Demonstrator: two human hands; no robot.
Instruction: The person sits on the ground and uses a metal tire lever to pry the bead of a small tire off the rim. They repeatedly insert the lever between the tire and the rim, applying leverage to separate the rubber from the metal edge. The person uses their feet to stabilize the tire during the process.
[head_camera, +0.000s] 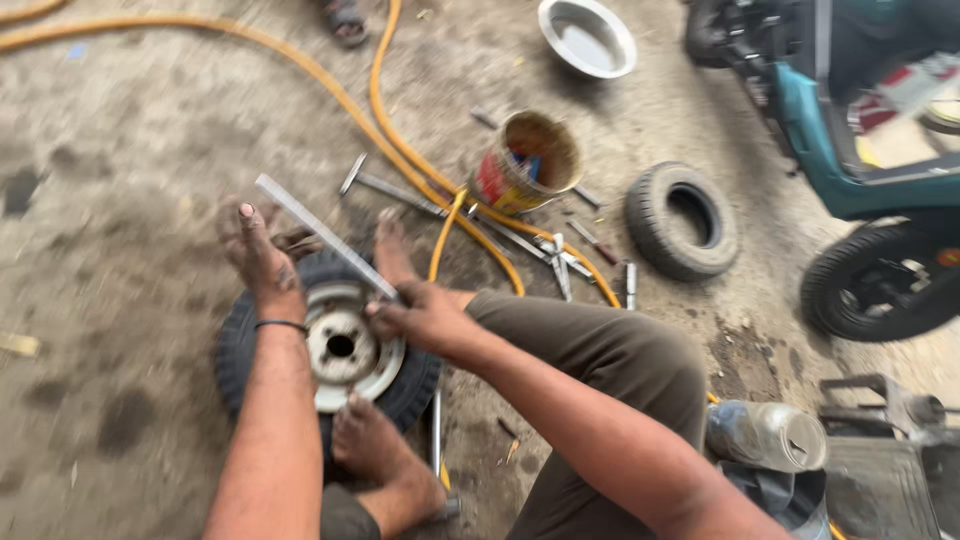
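Teal scooter (850, 150) fills the upper right corner, its edge close to the work. Concrete floor (110, 250) lies open to the left. Wheel (330, 345) lies flat on the floor, pinned between two bare feet; orange hose (300, 70) curves behind it. Loose tyre (682, 220) sits well apart to the right, paint tin (525, 160) near it. Right hand (425, 318) has its grip closed on a flat metal bar (325, 235) at the rim. Left hand (255, 250) is spread open, resting on the tyre's far edge.
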